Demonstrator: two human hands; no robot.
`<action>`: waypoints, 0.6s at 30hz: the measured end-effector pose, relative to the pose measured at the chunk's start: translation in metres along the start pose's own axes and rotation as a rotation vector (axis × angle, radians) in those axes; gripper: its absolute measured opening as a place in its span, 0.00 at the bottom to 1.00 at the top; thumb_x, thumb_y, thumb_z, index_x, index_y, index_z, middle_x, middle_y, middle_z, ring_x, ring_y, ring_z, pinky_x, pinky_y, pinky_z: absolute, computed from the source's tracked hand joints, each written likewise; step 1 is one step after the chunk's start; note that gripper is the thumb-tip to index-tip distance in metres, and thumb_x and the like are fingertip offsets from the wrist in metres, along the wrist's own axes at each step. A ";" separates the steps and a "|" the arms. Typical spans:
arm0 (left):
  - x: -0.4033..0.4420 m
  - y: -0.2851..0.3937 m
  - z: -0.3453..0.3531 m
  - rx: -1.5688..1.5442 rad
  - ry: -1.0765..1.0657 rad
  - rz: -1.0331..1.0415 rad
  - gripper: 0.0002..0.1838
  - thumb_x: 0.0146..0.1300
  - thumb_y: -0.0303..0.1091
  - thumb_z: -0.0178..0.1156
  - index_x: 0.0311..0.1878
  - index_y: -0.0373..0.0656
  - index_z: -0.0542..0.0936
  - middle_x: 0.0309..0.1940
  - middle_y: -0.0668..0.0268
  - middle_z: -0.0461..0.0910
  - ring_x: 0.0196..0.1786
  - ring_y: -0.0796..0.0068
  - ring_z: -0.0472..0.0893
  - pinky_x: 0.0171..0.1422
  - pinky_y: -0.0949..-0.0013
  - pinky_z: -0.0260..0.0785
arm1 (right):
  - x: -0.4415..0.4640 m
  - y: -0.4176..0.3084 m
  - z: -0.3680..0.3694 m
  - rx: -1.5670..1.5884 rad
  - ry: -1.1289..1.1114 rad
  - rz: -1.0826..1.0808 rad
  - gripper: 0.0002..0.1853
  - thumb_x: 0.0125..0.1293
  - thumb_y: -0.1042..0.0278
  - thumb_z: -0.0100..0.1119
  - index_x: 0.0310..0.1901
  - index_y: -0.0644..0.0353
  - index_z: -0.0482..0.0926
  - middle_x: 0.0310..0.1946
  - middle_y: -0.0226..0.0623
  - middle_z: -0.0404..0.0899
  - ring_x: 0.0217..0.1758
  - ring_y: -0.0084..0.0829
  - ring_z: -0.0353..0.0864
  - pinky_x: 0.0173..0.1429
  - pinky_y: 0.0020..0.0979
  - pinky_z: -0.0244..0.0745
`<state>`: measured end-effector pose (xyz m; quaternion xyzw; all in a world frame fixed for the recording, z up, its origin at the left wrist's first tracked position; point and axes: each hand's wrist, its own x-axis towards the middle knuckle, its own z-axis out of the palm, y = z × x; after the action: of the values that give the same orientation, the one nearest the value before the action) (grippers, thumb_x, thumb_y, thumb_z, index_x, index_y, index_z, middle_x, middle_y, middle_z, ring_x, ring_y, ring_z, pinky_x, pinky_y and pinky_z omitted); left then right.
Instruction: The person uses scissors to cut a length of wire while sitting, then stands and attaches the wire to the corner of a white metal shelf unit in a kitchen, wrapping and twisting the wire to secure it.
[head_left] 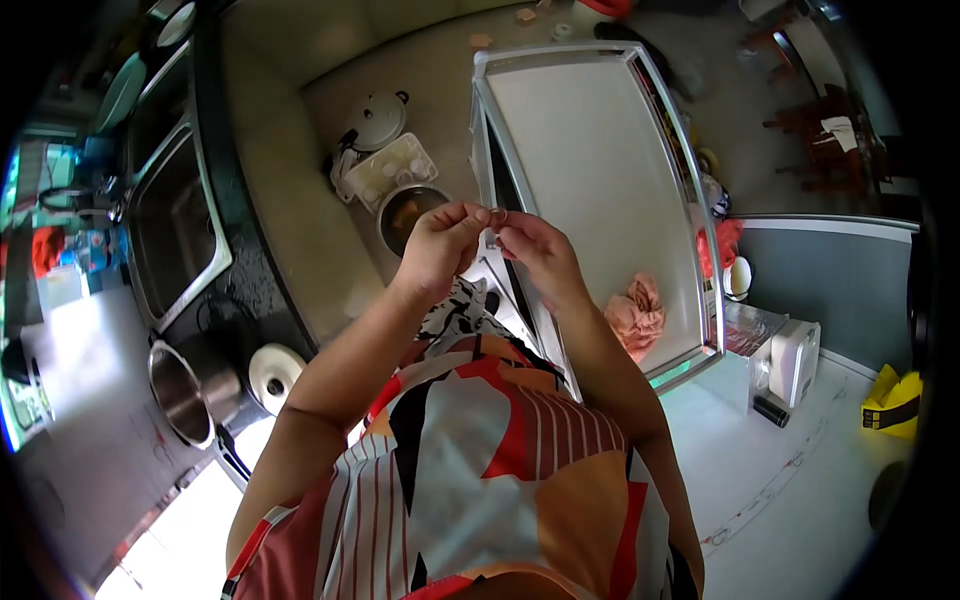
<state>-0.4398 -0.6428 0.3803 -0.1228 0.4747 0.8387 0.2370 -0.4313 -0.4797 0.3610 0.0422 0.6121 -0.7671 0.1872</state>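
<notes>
Both hands meet in front of my body, fingertips pinched close together. Between them shows a small thin loop [499, 215], too small to tell its kind. My left hand [440, 248] is closed, thumb and forefinger pressed together at one side of the loop. On the other side, my right hand [542, 255] is closed in a pinch too, its lower fingers curled. Beyond my left hand, a metal bowl [384, 236] with something orange-brown in it stands on the floor. A clear plastic tray [395, 165] of pale round things sits beside it.
A white lidded pot [378, 122] stands behind the tray. To the right is a pale framed panel [590, 170] with a crumpled pink cloth [638, 318] on it. On the left counter are a sink [180, 235], an open steel pot [190, 390] and a lid [275, 378].
</notes>
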 end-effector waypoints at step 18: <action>0.198 0.031 -0.054 -0.108 0.054 -0.183 0.05 0.62 0.31 0.54 0.36 0.39 0.77 0.13 0.78 0.63 0.11 0.89 0.54 0.14 0.81 0.42 | 0.211 -0.013 -0.027 0.053 0.297 0.233 0.06 0.55 0.72 0.59 0.34 0.62 0.78 0.27 0.28 0.77 0.29 0.16 0.72 0.33 0.19 0.65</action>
<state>-0.6268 -0.6473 0.2899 -0.2008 0.4218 0.8344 0.2926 -0.6360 -0.5009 0.3045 0.2303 0.6038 -0.7413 0.1812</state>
